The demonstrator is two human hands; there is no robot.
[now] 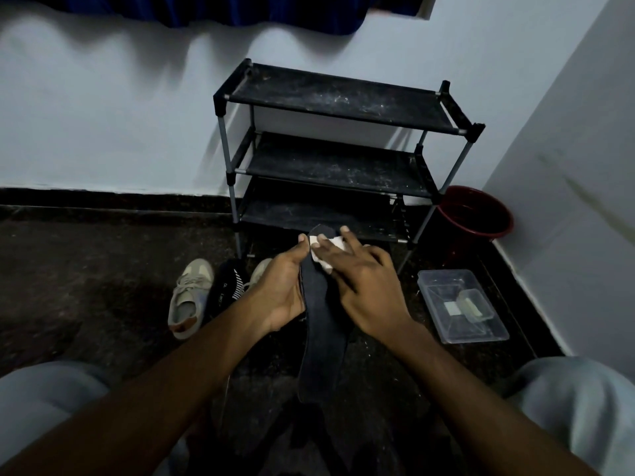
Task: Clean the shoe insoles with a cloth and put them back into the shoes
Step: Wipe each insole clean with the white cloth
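Hands flanked the insole (pixel 323 338), which I saw pointing away from the body: left hand (pixel 278 293) gripped its edge, right hand (pixel 357 280) pressed the cloth (pixel 336 242) flat on its far tip.

The person wears loose trousers (pixel 44 400) of pale grey-blue cloth, plain and softly creased. They show only over the two knees, one at each lower corner of the view. Both forearms (pixel 165 383) are bare from the wrist down to the bottom edge of the view. The nails on the left grip (pixel 278 290) and the right grip (pixel 360 280) are cut short.
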